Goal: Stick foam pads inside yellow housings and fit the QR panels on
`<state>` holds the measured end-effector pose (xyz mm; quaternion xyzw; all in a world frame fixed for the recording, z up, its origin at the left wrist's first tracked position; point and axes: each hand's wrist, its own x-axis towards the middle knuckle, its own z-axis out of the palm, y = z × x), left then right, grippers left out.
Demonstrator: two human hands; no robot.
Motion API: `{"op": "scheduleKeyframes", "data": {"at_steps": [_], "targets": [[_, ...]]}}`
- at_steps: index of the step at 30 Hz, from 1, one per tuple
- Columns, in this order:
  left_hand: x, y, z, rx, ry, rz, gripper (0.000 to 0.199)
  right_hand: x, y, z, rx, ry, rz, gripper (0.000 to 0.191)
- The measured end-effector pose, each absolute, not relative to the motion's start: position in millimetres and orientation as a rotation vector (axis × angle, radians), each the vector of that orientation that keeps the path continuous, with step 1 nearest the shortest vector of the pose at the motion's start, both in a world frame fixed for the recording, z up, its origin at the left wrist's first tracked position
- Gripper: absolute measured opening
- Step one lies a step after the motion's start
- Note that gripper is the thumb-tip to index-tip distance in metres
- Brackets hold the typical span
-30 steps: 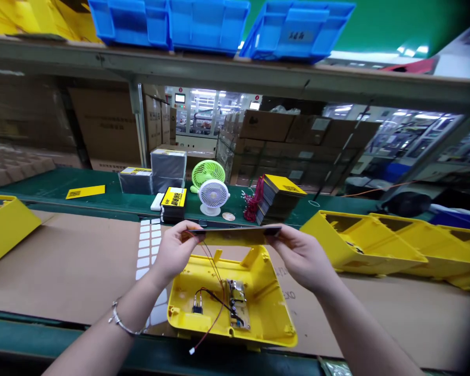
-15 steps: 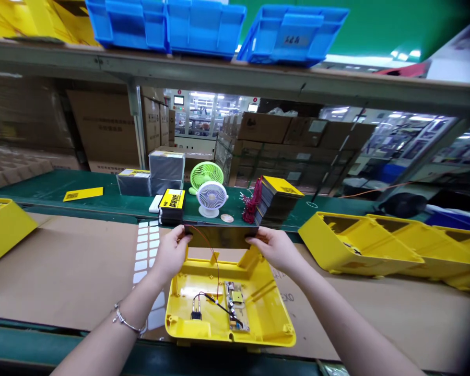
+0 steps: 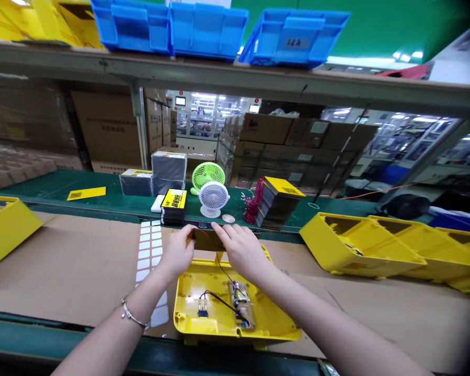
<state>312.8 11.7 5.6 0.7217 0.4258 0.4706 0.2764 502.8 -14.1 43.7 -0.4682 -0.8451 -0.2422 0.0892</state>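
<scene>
A thin dark panel (image 3: 208,241) stands across the far side of a yellow housing (image 3: 188,281). My left hand (image 3: 179,250) pinches the panel's left end between thumb and fingers. Over its right part lies my right hand (image 3: 243,250), closed on the upper edge and covering that end; its thumb is not clearly seen. Thin red and black wires run from the panel to a circuit board (image 3: 241,305) inside the housing. Left of the board, a small black socket (image 3: 202,312) with wires sits in the housing.
White stickers (image 3: 143,254) lie left of the housing. Behind are a white fan (image 3: 213,197), a green fan (image 3: 208,175), a black stack with a yellow top (image 3: 174,201) and a stack of panels (image 3: 280,201). More yellow housings (image 3: 360,248) stand right. Blue bins (image 3: 207,31) sit overhead.
My right hand has moved left and inward from the panel's right end, now covering much of it. The housing appears slightly further right, and the camera view has shifted a little.
</scene>
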Motion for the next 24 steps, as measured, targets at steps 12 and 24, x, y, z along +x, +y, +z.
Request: {"op": "scheduleKeyframes", "data": {"at_steps": [12,24], "targets": [[315.3,6.4,6.9,1.935,1.108,1.295,0.029,512.1,-15.0,50.1,-1.465,-2.489,-0.683,0.052],[315.4,7.0,4.6,1.916,1.149,1.272,0.033,511.1,-1.3,46.7,-1.650,-2.604,-0.345,0.016]]}}
